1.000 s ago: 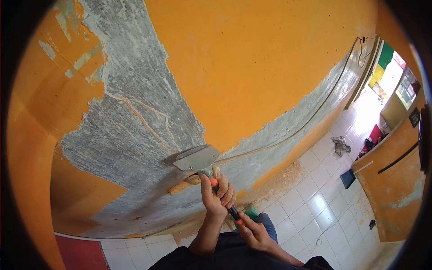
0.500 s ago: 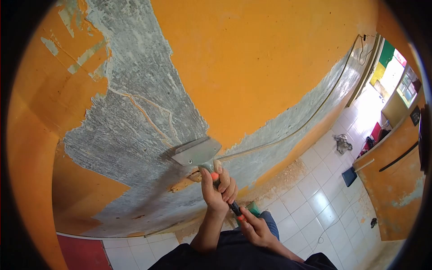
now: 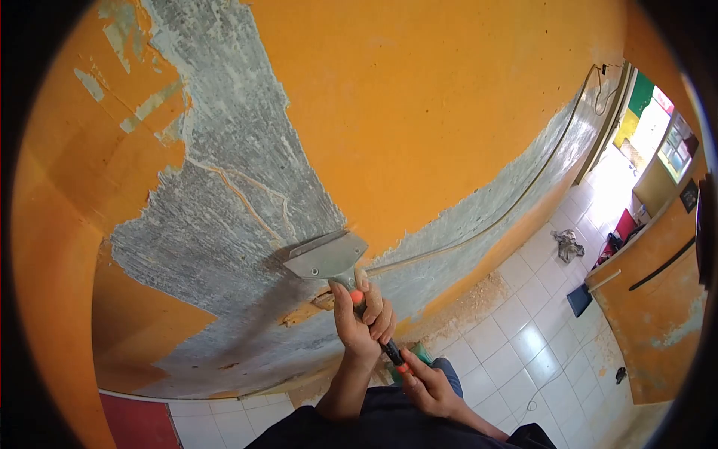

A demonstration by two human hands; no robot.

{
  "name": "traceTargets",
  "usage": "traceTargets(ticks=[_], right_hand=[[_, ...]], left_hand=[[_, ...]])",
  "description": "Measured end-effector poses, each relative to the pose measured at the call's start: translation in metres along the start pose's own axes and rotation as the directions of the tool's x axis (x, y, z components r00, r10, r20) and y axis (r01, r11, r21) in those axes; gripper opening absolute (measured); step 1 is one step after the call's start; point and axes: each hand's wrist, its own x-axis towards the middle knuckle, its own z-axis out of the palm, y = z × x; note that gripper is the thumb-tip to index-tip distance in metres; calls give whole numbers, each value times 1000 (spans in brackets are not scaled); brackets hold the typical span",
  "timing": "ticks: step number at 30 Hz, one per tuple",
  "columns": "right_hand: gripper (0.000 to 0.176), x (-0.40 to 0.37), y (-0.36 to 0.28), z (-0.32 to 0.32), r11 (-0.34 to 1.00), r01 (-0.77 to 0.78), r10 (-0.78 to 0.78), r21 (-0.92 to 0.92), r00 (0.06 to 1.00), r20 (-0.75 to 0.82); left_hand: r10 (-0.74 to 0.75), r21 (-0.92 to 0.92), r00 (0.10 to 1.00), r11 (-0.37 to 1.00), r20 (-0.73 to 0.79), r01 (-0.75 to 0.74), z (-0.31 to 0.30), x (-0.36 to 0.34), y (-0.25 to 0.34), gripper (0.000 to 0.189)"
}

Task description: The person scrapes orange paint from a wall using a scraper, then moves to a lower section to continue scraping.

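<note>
A long-handled scraper [image 3: 329, 256] with a wide grey metal head lies against the wall, its blade edge at the border between bare grey plaster [image 3: 232, 135] and orange paint [image 3: 449, 112]. My left hand [image 3: 364, 313] is closed around the upper handle, just below the head. Lower down, my right hand [image 3: 430, 385] grips the black-and-orange end of the handle. Thin cable-like lines [image 3: 243, 196] run across the bare plaster left of the blade.
A thin cable [image 3: 516, 202] runs along the wall towards a bright doorway at the right. Paint debris [image 3: 471, 303] lies along the wall's foot on white tiles [image 3: 512, 318]. Farther right are a dark dustpan-like object [image 3: 579, 299] and a crumpled bag [image 3: 568, 245].
The view has shifted slightly, moving the wall a little down and right in the picture. Both hands keep their grip, and the scraper head stays in nearly the same spot.
</note>
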Motion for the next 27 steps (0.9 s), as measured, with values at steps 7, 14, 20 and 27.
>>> traceTargets(ticks=[7, 14, 20, 27], right_hand=[[48, 4, -8, -4, 995, 98, -99, -32, 995, -12], [49, 1, -11, -5, 994, 80, -80, 77, 997, 1], [50, -3, -8, -10, 998, 43, -42, -36, 999, 25], [49, 0, 1, -10, 997, 58, -58, -56, 998, -2]], left_hand=[[9, -25, 1000, 1000, 3, -9, 6, 2, 4, 45], [-36, -19, 997, 999, -68, 35, 10, 0, 2, 44], [-23, -15, 997, 1000, -71, 22, 6, -3, -5, 44], [-14, -15, 999, 1000, -50, 13, 1, -4, -7, 44]])
